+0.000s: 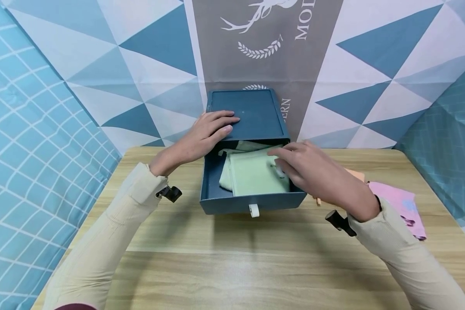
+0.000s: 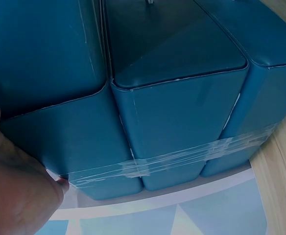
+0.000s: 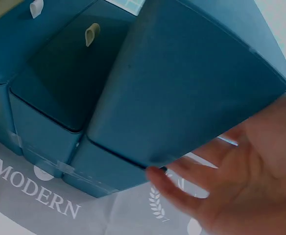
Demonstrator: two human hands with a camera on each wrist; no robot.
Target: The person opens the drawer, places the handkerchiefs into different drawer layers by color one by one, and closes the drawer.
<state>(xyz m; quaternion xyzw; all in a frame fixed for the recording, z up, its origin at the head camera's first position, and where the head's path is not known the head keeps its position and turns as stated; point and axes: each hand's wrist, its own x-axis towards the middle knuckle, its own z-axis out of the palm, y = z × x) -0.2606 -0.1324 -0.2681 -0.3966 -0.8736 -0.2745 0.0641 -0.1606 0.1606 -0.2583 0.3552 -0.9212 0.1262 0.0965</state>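
One green cloth (image 1: 252, 174), likely soft, light: grasp by edge. Left hand (image 1: 206, 134) lies relaxed; right hand's grip (image 1: 308, 165) I cannot tell.

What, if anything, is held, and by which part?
The left grip holds nothing, resting on the box; whether the right grip holds cloth cannot be told.

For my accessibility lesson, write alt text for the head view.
A person's left hand rests on a blue drawer unit; the right hand is over folded pale green cloth in its open drawer. To the right, a pink cloth lies on the wooden table.
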